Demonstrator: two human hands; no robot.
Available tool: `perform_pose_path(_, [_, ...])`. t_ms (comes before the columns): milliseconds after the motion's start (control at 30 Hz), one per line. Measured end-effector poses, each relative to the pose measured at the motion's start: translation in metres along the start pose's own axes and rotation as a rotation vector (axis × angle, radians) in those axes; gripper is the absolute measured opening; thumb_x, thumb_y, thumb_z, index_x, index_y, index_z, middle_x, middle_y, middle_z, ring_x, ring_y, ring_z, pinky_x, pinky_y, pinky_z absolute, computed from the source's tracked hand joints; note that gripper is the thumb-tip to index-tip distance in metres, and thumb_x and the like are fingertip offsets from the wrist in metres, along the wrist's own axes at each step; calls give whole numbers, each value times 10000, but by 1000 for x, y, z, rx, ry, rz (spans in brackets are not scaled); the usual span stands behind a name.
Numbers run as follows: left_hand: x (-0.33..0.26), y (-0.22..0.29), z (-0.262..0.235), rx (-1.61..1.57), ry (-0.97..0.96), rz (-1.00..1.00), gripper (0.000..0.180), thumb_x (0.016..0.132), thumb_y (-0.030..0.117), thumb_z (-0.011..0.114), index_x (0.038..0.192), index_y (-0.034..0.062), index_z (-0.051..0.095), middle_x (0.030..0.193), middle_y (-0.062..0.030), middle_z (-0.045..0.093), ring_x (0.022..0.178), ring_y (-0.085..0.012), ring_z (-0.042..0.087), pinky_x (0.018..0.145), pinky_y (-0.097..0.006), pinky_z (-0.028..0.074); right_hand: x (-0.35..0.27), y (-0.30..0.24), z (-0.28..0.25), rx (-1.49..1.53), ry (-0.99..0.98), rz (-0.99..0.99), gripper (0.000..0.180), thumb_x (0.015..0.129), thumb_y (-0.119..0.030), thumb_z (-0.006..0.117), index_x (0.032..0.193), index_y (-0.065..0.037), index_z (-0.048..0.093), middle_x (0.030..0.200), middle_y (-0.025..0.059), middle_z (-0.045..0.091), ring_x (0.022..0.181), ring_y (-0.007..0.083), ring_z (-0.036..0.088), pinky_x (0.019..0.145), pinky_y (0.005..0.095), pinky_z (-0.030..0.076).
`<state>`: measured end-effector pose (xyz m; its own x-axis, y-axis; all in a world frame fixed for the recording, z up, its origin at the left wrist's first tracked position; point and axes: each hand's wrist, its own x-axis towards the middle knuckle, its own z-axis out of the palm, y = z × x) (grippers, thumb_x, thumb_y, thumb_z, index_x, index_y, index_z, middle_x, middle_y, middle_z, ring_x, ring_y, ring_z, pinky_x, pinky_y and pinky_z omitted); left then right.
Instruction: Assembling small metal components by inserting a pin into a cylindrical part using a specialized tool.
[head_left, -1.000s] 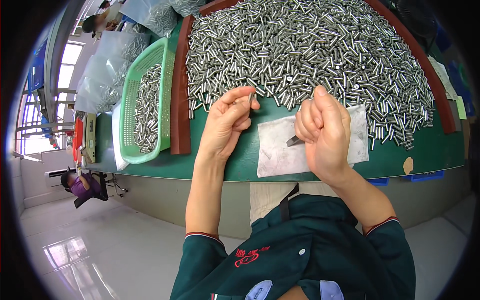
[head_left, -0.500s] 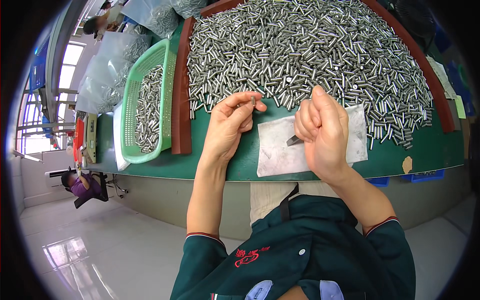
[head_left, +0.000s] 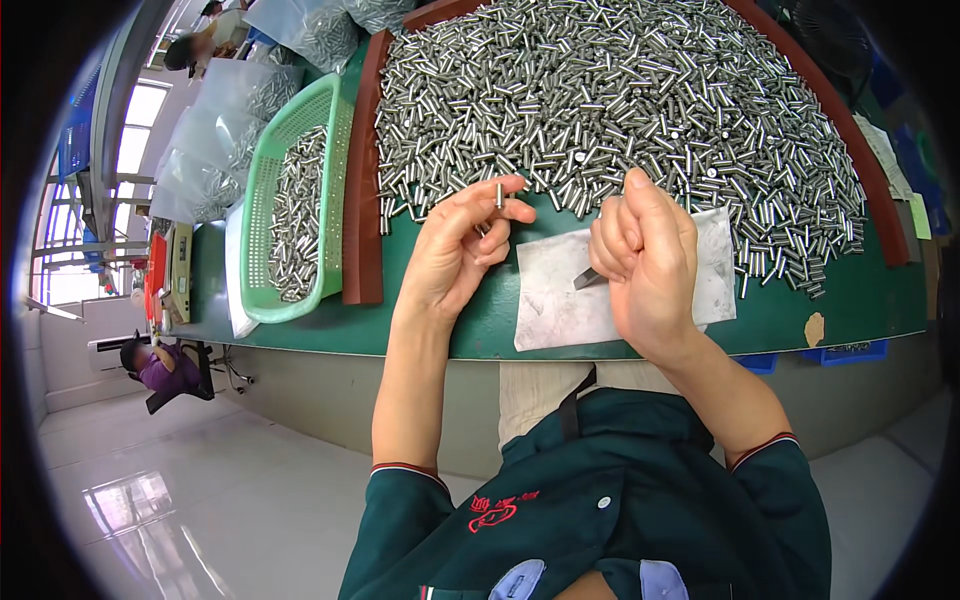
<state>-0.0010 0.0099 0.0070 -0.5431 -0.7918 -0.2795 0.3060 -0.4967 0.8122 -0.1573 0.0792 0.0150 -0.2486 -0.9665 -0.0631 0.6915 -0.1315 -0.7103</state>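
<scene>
Between the fingers of my left hand (head_left: 453,240) stands a small shiny metal pin (head_left: 500,196), held upright just in front of the pile. My right hand (head_left: 648,262) is closed in a loose fist over a stained white cloth (head_left: 552,312). Out of the underside of that fist pokes the flat end of a dark grey metal bar (head_left: 586,279); the rest of it is hidden by the fingers. Beyond both hands a wide pile of metal pins (head_left: 600,100) covers the green tabletop (head_left: 470,335).
Dark red rails (head_left: 362,200) border the pile. At the left stands a green basket (head_left: 258,240) partly filled with pins, beside clear bags (head_left: 205,150) and a scale (head_left: 180,270). A torn brown scrap (head_left: 814,328) lies at right. Another person (head_left: 168,370) sits far left.
The pin in my left hand has turned and now shows more of its length, as the thumb has drawn down and back. My right hand has stayed in place.
</scene>
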Motion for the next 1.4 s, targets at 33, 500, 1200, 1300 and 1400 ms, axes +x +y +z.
perform_pose_path(33, [0,-2,1,-31,50,50,183,825,64,435,967,-30,503,802,-131,583,474,-40,344,418,-159,291,0,0,0,6,1,5,378,906,-217,330,547,-109,289,422,-17,269,360,59,175,367,227,164])
perform_pose_path(500, [27,-8,32,1507,453,528,245,660,227,669,633,6,565,416,-48,440,363,-174,430,412,-302,353,-1,1,-2,55,-13,14,362,884,-178,404,543,-96,315,462,-41,282,409,37,211,377,215,173])
perform_pose_path(1200, [19,-2,4,235,-54,129,72,806,43,533,877,36,523,790,-63,571,529,-33,361,470,-160,285,-2,-1,-3,79,-37,-1,359,896,-191,394,556,-94,328,479,-47,297,416,27,222,376,203,183])
perform_pose_path(1300, [19,-4,6,235,12,171,108,800,25,529,908,25,534,830,-89,578,538,-31,365,471,-159,285,-2,-1,-3,68,-31,-14,360,897,-191,392,556,-93,328,481,-46,300,416,28,224,376,203,184])
perform_pose_path(1400, [19,-4,2,240,-31,156,127,797,20,530,924,19,544,838,-93,574,546,-30,363,472,-158,283,-2,-2,-3,71,-36,-10,360,897,-191,392,556,-92,328,482,-45,301,417,30,226,377,204,186])
